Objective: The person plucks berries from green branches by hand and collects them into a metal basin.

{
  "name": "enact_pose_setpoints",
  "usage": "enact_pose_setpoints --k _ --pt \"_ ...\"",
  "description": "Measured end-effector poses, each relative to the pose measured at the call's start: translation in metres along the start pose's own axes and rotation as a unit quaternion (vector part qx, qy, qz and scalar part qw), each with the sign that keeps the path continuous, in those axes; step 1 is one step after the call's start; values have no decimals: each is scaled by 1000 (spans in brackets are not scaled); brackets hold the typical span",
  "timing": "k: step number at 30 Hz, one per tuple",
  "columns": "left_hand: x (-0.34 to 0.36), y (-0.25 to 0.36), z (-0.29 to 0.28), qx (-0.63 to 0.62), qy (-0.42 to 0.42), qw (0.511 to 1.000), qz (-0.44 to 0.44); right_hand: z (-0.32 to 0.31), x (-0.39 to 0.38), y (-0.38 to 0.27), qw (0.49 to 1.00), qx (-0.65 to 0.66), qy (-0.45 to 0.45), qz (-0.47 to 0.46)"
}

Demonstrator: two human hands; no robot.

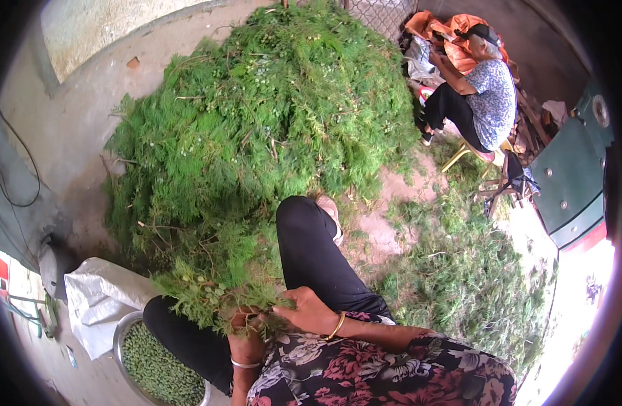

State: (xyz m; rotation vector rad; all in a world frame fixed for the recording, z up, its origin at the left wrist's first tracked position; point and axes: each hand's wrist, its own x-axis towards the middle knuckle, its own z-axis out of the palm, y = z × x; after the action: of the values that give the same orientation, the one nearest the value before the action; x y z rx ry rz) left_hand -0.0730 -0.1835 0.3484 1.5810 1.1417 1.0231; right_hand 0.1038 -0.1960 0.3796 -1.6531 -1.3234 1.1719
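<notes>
A leafy conifer sprig [213,298] with small green cones rests in my left hand [247,335], which is closed round its stem and partly hidden by the foliage. My right hand [301,311] meets it at the sprig's right end, fingers pinched among the green leaves; whether a cone is between them is too small to tell. Low at the left, beside my leg, a metal basin [123,362] holds several small green cones. A white woven sack [101,304] lies just behind the basin.
A big heap of cut branches [270,101] fills the middle back. Another person [490,101] sits on a low chair at upper right, near orange sacking [433,30]. Loose clippings [460,284] cover the ground at right, beside green metal panels [565,176]. Cables hang along the left wall.
</notes>
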Motion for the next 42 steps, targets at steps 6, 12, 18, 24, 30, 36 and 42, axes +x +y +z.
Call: enact_pose_setpoints --k 6,12,18,24,30,36,42 --pt "9 -16 -62 -629 76 751 -185 -24 5 -16 983 106 114 -98" --pt "-25 -20 -208 -470 348 808 -67 -22 9 -12 973 156 148 -86" --pt "-37 -53 -281 -33 454 883 -117 -16 10 -12 984 60 115 -122" --pt "-30 -39 -256 96 477 868 -96 -11 1 -21 981 -29 140 -134" --pt "-2 33 -102 -237 126 958 -103 -1 1 -17 978 10 120 -171" --pt "39 36 -28 -511 154 837 -119 -1 0 -11 956 -105 22 -273" --pt "36 20 -26 -525 108 826 -177 -2 -3 -20 926 -298 -41 -228"
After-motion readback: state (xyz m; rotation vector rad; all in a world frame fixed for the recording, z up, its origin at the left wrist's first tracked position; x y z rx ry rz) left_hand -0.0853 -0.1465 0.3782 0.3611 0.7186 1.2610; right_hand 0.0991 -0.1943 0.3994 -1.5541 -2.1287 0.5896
